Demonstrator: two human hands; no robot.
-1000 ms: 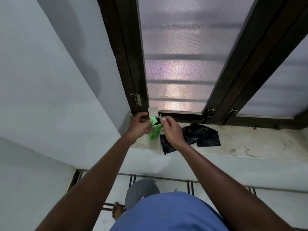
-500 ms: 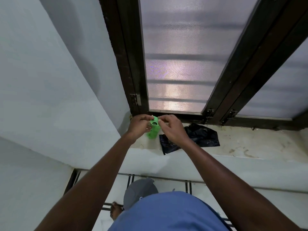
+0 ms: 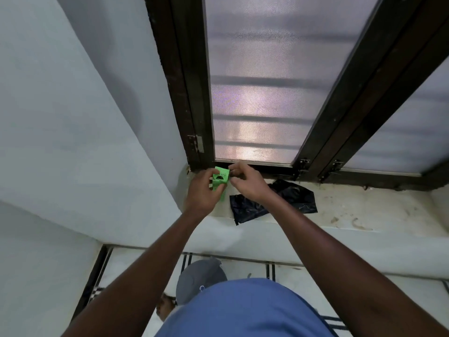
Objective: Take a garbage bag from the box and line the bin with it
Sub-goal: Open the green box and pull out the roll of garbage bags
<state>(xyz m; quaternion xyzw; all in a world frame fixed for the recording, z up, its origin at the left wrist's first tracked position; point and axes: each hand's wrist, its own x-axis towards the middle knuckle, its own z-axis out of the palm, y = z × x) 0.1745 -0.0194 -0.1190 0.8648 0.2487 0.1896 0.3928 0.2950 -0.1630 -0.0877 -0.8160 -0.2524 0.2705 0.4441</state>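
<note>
A small green box point(image 3: 220, 179) is held over the left end of the window sill. My left hand point(image 3: 201, 193) grips it from the left and below. My right hand point(image 3: 245, 182) pinches its right top edge with fingertips closed on it. A folded black garbage bag point(image 3: 294, 198) lies flat on the sill just right of my hands, partly under my right wrist. The grey bin point(image 3: 194, 278) stands on the floor below, mostly hidden by my blue shirt.
The pale sill point(image 3: 364, 215) runs to the right below a dark-framed window with a mesh screen point(image 3: 262, 93). A white wall point(image 3: 73, 142) closes the left side. A bare foot point(image 3: 165, 305) shows on the tiled floor beside the bin.
The box's white flap, open a second ago, is now folded down and the box looks closed. Both hands have stayed at the sill's left end, with the bag unmoved.
</note>
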